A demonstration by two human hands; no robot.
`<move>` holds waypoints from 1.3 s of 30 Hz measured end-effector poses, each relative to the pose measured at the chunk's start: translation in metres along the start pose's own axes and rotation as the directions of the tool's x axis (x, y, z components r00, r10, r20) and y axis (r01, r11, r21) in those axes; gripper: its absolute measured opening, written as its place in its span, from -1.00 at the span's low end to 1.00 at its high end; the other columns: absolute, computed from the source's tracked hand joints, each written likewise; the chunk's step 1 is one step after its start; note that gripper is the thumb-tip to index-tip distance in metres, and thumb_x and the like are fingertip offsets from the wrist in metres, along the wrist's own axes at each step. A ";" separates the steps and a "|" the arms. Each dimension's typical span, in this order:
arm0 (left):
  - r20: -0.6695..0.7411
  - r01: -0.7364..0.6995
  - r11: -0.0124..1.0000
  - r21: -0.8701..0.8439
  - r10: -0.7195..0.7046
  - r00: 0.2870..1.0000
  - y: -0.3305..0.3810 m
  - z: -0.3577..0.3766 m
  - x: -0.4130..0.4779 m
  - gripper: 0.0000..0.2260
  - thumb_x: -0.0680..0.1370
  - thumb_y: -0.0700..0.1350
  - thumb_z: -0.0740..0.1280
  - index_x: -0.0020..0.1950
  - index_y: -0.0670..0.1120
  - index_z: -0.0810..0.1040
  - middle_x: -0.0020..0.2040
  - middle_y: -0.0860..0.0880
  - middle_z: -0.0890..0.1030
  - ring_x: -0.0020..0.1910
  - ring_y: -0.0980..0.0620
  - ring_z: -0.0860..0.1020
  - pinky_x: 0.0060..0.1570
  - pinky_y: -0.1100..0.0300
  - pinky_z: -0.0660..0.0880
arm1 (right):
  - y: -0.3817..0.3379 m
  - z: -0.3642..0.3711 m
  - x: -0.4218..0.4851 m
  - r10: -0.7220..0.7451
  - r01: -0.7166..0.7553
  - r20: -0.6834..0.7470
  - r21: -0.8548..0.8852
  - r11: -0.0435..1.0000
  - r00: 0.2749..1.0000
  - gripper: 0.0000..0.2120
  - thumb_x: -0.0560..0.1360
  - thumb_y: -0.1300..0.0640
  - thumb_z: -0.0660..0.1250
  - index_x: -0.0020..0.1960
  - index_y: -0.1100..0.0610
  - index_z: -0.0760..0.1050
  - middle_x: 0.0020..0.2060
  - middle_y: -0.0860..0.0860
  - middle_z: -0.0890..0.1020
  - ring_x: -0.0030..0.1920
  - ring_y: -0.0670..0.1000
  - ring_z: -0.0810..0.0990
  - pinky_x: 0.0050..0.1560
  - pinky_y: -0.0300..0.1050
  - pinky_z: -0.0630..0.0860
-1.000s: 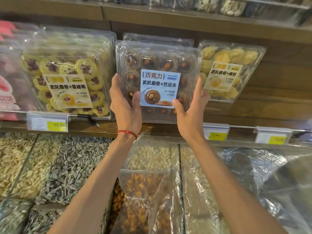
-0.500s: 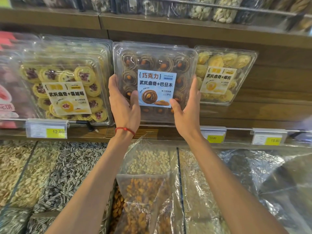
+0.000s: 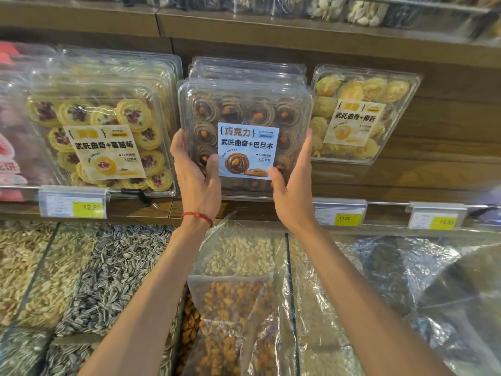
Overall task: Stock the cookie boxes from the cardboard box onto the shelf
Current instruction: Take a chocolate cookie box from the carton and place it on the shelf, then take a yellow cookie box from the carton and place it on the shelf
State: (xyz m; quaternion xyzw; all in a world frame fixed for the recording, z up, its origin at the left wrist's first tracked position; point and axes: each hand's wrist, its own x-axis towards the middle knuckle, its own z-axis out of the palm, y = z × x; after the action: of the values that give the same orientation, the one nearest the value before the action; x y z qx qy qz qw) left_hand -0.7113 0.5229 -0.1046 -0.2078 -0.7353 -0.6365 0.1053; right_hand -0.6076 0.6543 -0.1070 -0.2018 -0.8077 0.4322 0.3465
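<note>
Two grips, left grip & right grip, pinch choc-cookie box, prob. resting on shelf.

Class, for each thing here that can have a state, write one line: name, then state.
chocolate cookie box: lid shut, upright, held at both sides, before a stack of like boxes.
left hand: grips the box's left edge.
right hand: grips its right edge.
cranberry cookie boxes: shut, standing on the shelf.
yellow cookie box: shut, tilted.
</note>
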 end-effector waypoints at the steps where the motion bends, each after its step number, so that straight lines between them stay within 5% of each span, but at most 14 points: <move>1: -0.001 0.008 1.000 0.002 -0.008 1.000 0.000 0.000 0.000 -0.42 0.61 -0.20 0.28 0.55 -0.25 0.08 0.53 -0.19 0.23 0.54 -0.02 0.20 0.51 0.03 0.18 | 0.000 0.000 0.000 0.013 -0.013 0.011 -0.003 1.000 1.000 -0.18 0.67 0.23 0.25 0.64 0.11 -0.30 0.57 -0.18 -0.05 0.62 -0.12 -0.11 0.58 -0.20 -0.05; 7: 0.021 0.085 0.996 0.024 -0.086 0.996 0.004 -0.005 -0.007 -0.40 0.61 -0.20 0.29 0.57 -0.15 0.08 0.55 -0.11 0.24 0.54 0.08 0.18 0.52 0.05 0.18 | -0.008 -0.004 -0.007 0.112 -0.108 0.064 -0.062 0.992 0.992 -0.13 0.65 0.25 0.26 0.64 0.11 -0.34 0.60 -0.10 0.01 0.53 -0.24 -0.04 0.37 -0.50 -0.07; 12: 0.066 0.163 0.978 0.127 -0.173 0.983 0.017 -0.013 -0.017 -0.33 0.59 -0.24 0.31 0.59 -0.18 0.02 0.58 -0.11 0.17 0.56 0.01 0.15 0.55 0.10 0.11 | -0.012 -0.016 -0.018 0.194 -0.180 0.126 -0.112 0.977 0.973 -0.14 0.66 0.20 0.26 0.64 0.10 -0.34 0.65 0.03 0.06 0.60 0.02 0.09 0.38 -0.33 0.03; 16: 0.042 0.173 0.959 0.225 -0.187 0.981 0.028 -0.020 -0.052 -0.33 0.59 -0.22 0.31 0.59 -0.23 0.02 0.57 -0.15 0.15 0.56 -0.07 0.13 0.55 0.05 0.09 | -0.018 -0.030 -0.036 0.201 -0.175 0.191 -0.147 0.974 0.961 -0.18 0.68 0.15 0.26 0.65 0.15 -0.29 0.66 0.03 -0.06 0.64 0.01 -0.06 0.47 -0.27 -0.08; 20: 0.089 0.130 0.955 0.267 -0.158 0.983 0.047 -0.023 -0.095 -0.36 0.59 -0.21 0.32 0.58 -0.22 0.07 0.56 -0.13 0.16 0.55 -0.05 0.14 0.49 0.21 0.07 | -0.025 -0.054 -0.065 0.231 -0.207 0.177 -0.143 0.968 0.957 -0.35 0.68 0.11 0.24 0.66 0.14 0.01 0.63 0.06 0.12 0.61 0.01 0.12 0.58 -0.10 0.11; 23: 0.158 0.130 0.962 0.239 -0.171 0.972 0.064 -0.023 -0.129 -0.42 0.61 -0.18 0.30 0.57 -0.16 0.12 0.52 -0.08 0.22 0.50 0.02 0.21 0.42 0.25 0.16 | -0.030 -0.071 -0.094 0.227 -0.220 0.160 -0.063 0.973 0.961 -0.48 0.65 0.14 0.28 0.58 0.11 0.25 0.49 0.04 0.37 0.40 -0.04 0.40 0.43 -0.03 0.40; 27: 0.293 0.135 0.976 0.169 -0.181 0.939 0.074 -0.022 -0.167 -0.49 0.59 -0.15 0.30 0.53 -0.09 0.24 0.46 -0.02 0.33 0.43 0.04 0.33 0.43 0.03 0.31 | -0.040 -0.095 -0.137 0.255 -0.257 0.130 -0.007 0.966 0.958 -0.62 0.64 0.20 0.28 0.45 0.08 0.44 0.36 -0.02 0.53 0.25 -0.09 0.52 0.14 -0.37 0.44; 33: 0.513 0.156 0.986 0.053 -0.161 0.843 0.077 -0.029 -0.215 -0.55 0.56 -0.22 0.33 0.44 -0.06 0.36 0.35 -0.01 0.44 0.29 0.05 0.44 0.31 -0.09 0.43 | -0.067 -0.117 -0.215 0.383 -0.379 -0.049 0.075 0.922 0.923 -0.66 0.59 0.27 0.33 0.36 0.15 0.54 0.19 -0.02 0.65 0.10 -0.16 0.60 0.01 -0.58 0.39; 39: 0.757 0.157 0.987 -0.035 -0.076 0.649 0.085 -0.056 -0.255 -0.58 0.58 -0.21 0.32 0.43 -0.06 0.38 0.27 0.04 0.49 0.26 0.05 0.49 0.22 0.08 0.49 | -0.096 -0.111 -0.308 0.508 -0.489 -0.266 0.140 0.861 0.819 -0.72 0.62 0.20 0.33 0.31 0.07 0.57 0.16 -0.09 0.66 0.16 -0.18 0.60 0.23 -0.25 0.52</move>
State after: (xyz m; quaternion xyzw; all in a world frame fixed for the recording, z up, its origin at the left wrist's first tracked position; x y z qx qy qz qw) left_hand -0.4522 0.4335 -0.1262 -0.4096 -0.6928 -0.5337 -0.2598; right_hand -0.3199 0.4714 -0.1025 -0.4563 -0.6514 0.4993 0.3438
